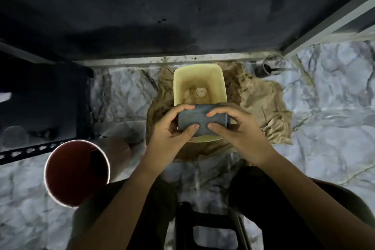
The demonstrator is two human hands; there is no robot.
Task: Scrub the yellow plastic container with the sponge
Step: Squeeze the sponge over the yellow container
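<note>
A red bucket [77, 172] sits left of the yellow container [199, 85], which rests on a brown cloth [263, 111] spread over the marble floor [334, 97]. Both hands hover over the container's near rim, left hand [168, 136] and right hand [241, 134] each with a grip curled round a dark blue-grey block [203, 123]. Pale residue lies inside the container.

Surface: grey-white marble-patterned floor [334, 107] | On it: crumpled brown cloth [263, 107] at centre, red bucket [76, 172] at near left, dark pipe stub [263, 70] by the far wall
</note>
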